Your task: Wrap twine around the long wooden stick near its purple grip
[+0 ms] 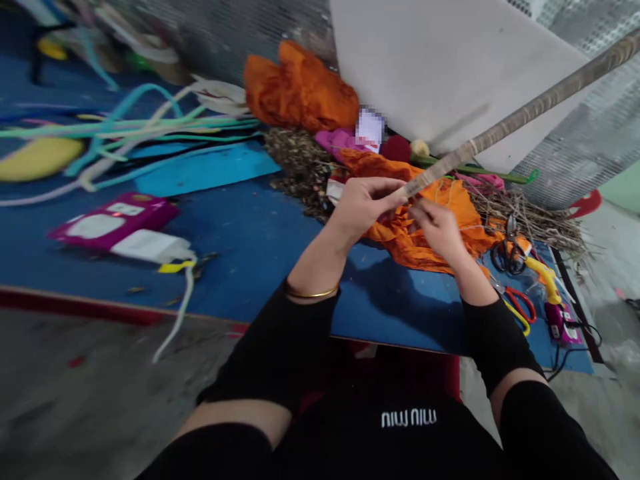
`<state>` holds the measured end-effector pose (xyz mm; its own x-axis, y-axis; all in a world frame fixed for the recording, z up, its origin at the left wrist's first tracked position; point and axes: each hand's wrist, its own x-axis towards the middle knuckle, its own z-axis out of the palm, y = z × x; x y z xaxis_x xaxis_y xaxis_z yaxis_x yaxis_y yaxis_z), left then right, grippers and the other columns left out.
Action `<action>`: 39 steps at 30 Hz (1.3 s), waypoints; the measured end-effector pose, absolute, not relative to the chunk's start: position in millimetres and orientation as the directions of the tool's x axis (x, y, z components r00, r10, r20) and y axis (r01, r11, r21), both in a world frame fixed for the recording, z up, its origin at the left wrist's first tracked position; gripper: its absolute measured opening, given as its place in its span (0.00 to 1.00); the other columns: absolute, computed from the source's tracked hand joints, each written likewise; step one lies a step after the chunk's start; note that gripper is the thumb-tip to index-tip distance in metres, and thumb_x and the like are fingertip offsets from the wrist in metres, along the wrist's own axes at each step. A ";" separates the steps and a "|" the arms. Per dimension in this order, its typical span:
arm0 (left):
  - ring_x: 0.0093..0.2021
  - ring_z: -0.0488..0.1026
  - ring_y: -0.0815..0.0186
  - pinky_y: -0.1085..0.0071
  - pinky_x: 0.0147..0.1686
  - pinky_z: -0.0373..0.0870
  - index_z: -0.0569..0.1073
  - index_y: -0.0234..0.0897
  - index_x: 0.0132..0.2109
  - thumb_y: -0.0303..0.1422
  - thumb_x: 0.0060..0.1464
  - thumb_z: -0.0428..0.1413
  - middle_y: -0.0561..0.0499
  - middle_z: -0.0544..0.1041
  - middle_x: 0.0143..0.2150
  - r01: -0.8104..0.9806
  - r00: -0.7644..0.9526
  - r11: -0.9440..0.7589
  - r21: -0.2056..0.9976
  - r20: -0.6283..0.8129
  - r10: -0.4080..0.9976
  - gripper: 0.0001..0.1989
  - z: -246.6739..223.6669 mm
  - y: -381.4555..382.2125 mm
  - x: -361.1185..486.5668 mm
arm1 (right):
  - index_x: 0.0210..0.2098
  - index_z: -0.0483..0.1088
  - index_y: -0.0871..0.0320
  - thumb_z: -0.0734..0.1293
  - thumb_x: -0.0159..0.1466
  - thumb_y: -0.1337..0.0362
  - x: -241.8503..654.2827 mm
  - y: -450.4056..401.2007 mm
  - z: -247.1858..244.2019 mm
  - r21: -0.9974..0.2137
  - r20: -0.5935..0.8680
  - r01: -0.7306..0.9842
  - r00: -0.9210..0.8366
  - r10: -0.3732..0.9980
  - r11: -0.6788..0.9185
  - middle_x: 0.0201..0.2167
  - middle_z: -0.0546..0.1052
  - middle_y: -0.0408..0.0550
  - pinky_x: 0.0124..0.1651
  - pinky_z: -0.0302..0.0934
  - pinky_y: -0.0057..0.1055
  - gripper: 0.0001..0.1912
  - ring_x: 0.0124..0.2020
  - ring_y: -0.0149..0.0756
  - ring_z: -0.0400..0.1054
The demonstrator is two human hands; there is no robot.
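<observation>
My left hand [367, 203] is closed around the lower end of a long stick [493, 137] wrapped in brown, bark-like banding. The stick slants up and away to the upper right. Just right of its end, my right hand [437, 227] has its fingers bent together in a pinch; whatever lies between them is too small or hidden to name. Beneath both hands spreads crumpled orange crepe-like material [415, 250] on the blue table [270, 247]. A second orange bundle [300, 90] lies farther back.
Dry twigs [540, 223] and brown dried plant bits [295, 160] lie about. At right are black-handled scissors [510, 250], red-and-yellow-handled scissors [523, 303] and a yellow glue gun [545, 277]. A purple power strip [115, 220] and pale tubes [150, 123] lie left.
</observation>
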<state>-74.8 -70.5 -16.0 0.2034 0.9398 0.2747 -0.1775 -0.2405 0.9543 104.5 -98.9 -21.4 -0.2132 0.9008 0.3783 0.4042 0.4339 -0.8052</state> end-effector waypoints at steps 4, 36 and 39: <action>0.20 0.62 0.75 0.76 0.20 0.55 0.85 0.32 0.39 0.38 0.46 0.69 0.54 0.73 0.22 -0.246 0.195 -0.184 0.952 0.235 0.952 0.15 -14.9 -68.1 -70.3 | 0.27 0.73 0.52 0.65 0.71 0.47 109.0 -105.7 -8.7 -0.680 0.687 0.337 -0.021 0.727 0.652 0.37 0.76 0.47 0.59 0.70 0.42 0.21 0.47 0.40 0.75; 0.28 0.66 0.69 0.74 0.29 0.58 0.81 0.31 0.31 0.37 0.55 0.57 0.54 0.73 0.24 0.216 0.305 -0.473 0.854 0.401 0.864 0.14 -40.9 -65.8 -44.7 | 0.28 0.72 0.54 0.64 0.73 0.45 101.3 -115.5 -1.8 -0.645 0.689 0.347 -0.123 0.714 0.681 0.29 0.74 0.43 0.46 0.70 0.36 0.24 0.36 0.33 0.73; 0.27 0.65 0.69 0.73 0.29 0.57 0.80 0.32 0.29 0.38 0.53 0.58 0.54 0.70 0.23 0.279 0.321 -0.492 0.825 0.403 0.857 0.13 -43.1 -64.5 -43.6 | 0.29 0.75 0.53 0.64 0.73 0.46 117.0 -110.3 7.8 -0.546 0.720 0.436 -0.193 0.667 0.715 0.36 0.78 0.46 0.57 0.70 0.43 0.23 0.47 0.39 0.74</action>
<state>-43.6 -64.5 -43.1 0.3208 0.8571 0.4031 0.2791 -0.4922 0.8245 117.0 -110.3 7.8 -0.1932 0.6670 0.7196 0.4365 0.7153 -0.5458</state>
